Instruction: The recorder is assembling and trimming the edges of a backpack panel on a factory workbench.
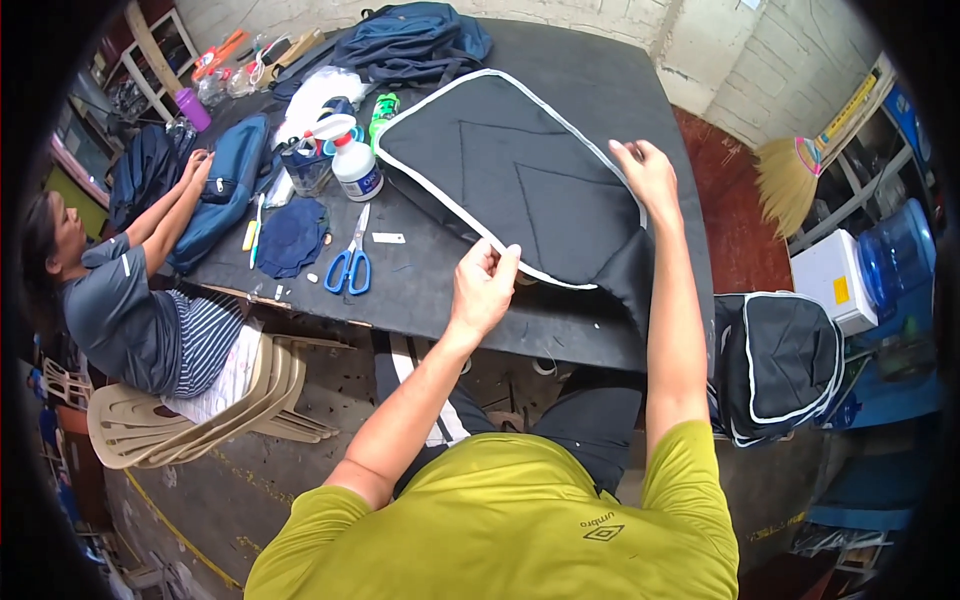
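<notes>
A black fabric bag (570, 190) with white piping round its edge and stitched angled lines lies across the table in front of me. My left hand (482, 292) pinches the piping on its near edge, thumb against fingers. At the right edge, my right hand (650, 182) is closed on the border near the piping, its fingers bent. The near right corner of the dark cloth droops toward the table's front edge. Blue-handled scissors (350, 262) lie left of my left hand, beside a small white tag (389, 238).
On the black table (440, 300) stand a white bottle with a red collar (357, 170), a green bottle (384, 112) and a pile of blue bags (410, 45). Dark blue cloth pieces (293, 238) lie nearby. A seated co-worker (130, 300) handles a blue backpack (235, 185). Another white-trimmed black bag (785, 360) sits right.
</notes>
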Available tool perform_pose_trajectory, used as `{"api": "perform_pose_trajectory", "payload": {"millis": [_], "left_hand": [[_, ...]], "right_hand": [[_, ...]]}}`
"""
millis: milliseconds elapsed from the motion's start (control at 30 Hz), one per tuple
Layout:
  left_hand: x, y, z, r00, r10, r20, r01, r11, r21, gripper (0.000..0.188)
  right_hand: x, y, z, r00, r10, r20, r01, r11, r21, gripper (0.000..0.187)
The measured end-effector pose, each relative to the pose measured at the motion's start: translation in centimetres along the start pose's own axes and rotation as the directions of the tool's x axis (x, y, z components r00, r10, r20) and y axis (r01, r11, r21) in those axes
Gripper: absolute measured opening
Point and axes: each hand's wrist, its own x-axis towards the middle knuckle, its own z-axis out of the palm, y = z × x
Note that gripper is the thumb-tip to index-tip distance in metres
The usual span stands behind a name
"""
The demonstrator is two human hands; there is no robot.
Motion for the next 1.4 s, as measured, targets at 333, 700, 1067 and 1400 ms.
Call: {"api": "perform_pose_trajectory", "payload": {"millis": [333, 700, 1067, 1400], "left_hand": [[-0.1, -1.8, -7.0, 0.991, 0.123, -0.045, -0.123, 0.992, 0.01, 0.014], [-2.1, -2.0, -9.7, 0.986, 0.112, -0.125, -0.066, 0.944, 0.324, 0.017], [-1.9, -1.9, -10.3, 0.979, 0.181, -0.094, -0.148, 0.948, 0.282, 0.024], [-5.9, 3.0, -13.8, 0.861, 0.403, 0.309, -0.505, 0.616, 0.605, 0.082]], "right_hand": [[-1.9, 2.0, 1.4, 0.916, 0.111, 0.386, -0.346, 0.708, 0.615, 0.031], [-21.1, 6.0, -2.1, 0.948, 0.279, 0.154, -0.305, 0.654, 0.692, 0.022], [-20.8, 6.6, -1.0, 0.948, 0.292, 0.127, -0.296, 0.657, 0.693, 0.021], [-21.9, 6.9, -0.6, 0.952, 0.305, 0.035, -0.262, 0.746, 0.612, 0.027]]}}
